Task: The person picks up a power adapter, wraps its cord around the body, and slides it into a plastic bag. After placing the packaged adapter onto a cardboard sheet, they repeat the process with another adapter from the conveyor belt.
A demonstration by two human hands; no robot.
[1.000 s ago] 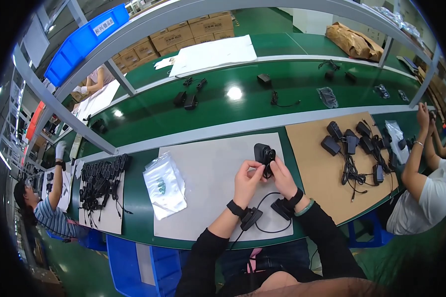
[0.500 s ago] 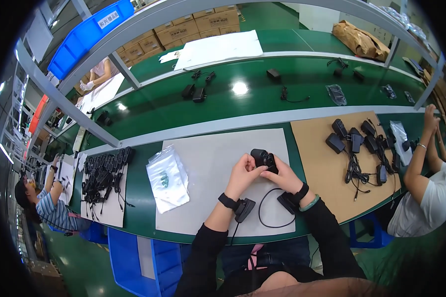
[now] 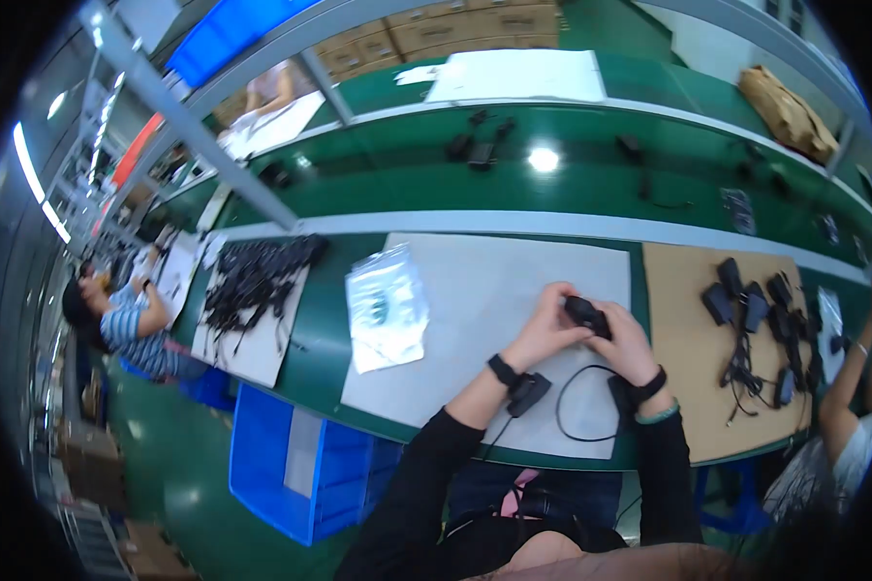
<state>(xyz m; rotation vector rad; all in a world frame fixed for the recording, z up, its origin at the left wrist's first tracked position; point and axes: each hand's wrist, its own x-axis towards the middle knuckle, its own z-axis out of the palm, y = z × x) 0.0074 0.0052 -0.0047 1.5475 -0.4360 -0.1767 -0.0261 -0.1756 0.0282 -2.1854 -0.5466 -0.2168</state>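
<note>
Both my hands are closed around a black power adapter (image 3: 587, 315) over the large white sheet on the bench. My left hand (image 3: 548, 327) grips its left side, and my right hand (image 3: 631, 346) holds the right side, with the thumbs meeting at its near edge. Fingers partly cover the adapter, and blur hides its details. A black box on a strap (image 3: 528, 394) sits by my left wrist, with a cable running down from it. Another strapped box by my right wrist has a looped black cable (image 3: 560, 414) lying over the white sheet (image 3: 475, 310).
Clear plastic bags (image 3: 388, 315) lie left of my hands. Farther left is a pile of black adapters (image 3: 252, 281). More adapters with cables (image 3: 741, 300) rest on brown cardboard (image 3: 683, 387) at right. A blue bin (image 3: 262, 465) stands below the bench edge. Co-workers sit at both sides.
The whole view has shifted, so the bench and my hands appear farther right and the picture is blurrier. My hands still hold the adapter together, which looks slightly turned.
</note>
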